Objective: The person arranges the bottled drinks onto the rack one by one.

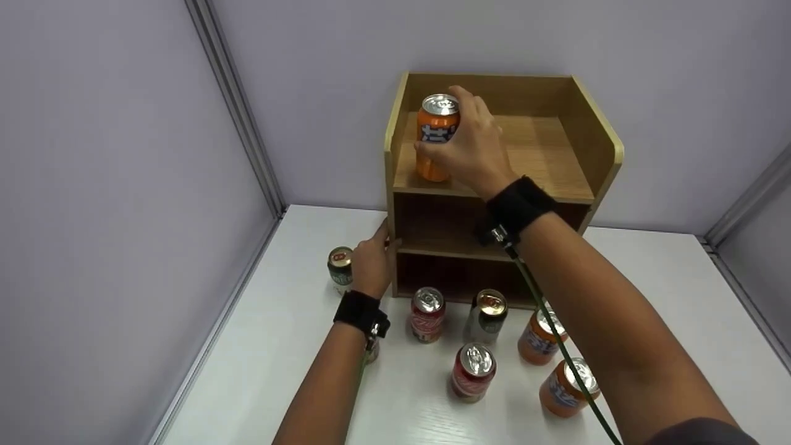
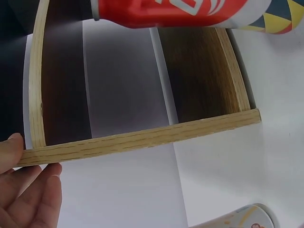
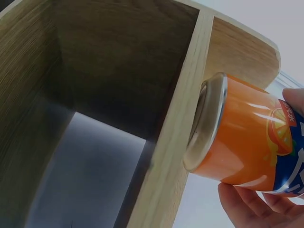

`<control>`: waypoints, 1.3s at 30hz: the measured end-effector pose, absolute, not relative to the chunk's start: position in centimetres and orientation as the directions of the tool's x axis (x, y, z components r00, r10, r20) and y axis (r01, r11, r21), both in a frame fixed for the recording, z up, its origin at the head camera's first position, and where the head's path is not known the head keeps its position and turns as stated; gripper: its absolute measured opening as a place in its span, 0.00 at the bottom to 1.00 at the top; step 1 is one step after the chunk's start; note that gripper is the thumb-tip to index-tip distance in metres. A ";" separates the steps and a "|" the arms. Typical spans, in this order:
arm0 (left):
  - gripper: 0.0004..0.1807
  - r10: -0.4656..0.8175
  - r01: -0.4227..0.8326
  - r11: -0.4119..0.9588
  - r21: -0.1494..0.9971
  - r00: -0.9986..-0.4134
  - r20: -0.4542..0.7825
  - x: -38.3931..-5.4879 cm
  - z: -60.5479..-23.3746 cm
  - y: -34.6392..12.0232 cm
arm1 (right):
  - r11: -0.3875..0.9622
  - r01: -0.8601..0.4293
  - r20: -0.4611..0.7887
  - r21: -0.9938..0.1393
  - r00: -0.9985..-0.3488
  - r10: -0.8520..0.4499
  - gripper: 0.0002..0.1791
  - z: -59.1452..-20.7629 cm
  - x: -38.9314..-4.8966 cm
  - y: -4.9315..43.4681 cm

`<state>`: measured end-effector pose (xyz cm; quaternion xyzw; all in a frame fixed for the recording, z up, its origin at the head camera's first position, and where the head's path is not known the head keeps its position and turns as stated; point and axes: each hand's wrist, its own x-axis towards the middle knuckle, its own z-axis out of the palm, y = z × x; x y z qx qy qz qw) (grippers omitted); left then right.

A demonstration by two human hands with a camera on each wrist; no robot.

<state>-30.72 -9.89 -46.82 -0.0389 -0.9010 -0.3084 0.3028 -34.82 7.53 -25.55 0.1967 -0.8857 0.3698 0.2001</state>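
Fingers of our right hand (image 1: 479, 145) are curling round an upright orange can (image 1: 435, 131) at the front left corner of the top level of a wooden shelf unit (image 1: 544, 145), though we are not seeing clearly whether the can's base is touching down. Our left hand (image 1: 372, 262) is pinching the unit's left side panel (image 2: 137, 140), while two red cans (image 1: 427, 320), two more orange cans (image 1: 536, 343) and a gold-topped can (image 1: 485, 327) are standing on the white tabletop (image 1: 667, 296) in front.
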 end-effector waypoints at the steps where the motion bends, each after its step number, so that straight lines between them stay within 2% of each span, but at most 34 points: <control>1: 0.21 -0.119 0.253 0.808 0.532 -0.814 0.568 -30.8 -46.8 -9.6 | 0.646 -0.496 0.500 -0.581 -0.843 -0.198 0.52 -25.5 -34.9 7.5; 9: 0.19 -0.105 0.257 0.804 0.536 -0.827 0.553 -30.9 -46.8 -7.6 | 0.641 -0.465 0.463 -0.611 -0.866 -0.187 0.52 -25.8 -34.9 7.8; 15: 0.18 -0.102 0.267 0.815 0.514 -0.807 0.582 -30.7 -46.9 -7.4 | 0.648 -0.446 0.453 -0.617 -0.875 -0.170 0.53 -26.1 -34.8 7.7; 29: 0.17 -0.050 0.318 0.821 0.474 -0.787 0.614 -31.3 -47.3 -6.4 | 0.705 -0.420 0.479 -0.571 -0.868 -0.129 0.51 -26.6 -34.8 8.2; 39: 0.17 -0.046 0.333 0.817 0.472 -0.777 0.628 -31.9 -47.9 -6.8 | 0.738 -0.453 0.530 -0.500 -0.834 -0.154 0.63 -27.2 -34.2 9.2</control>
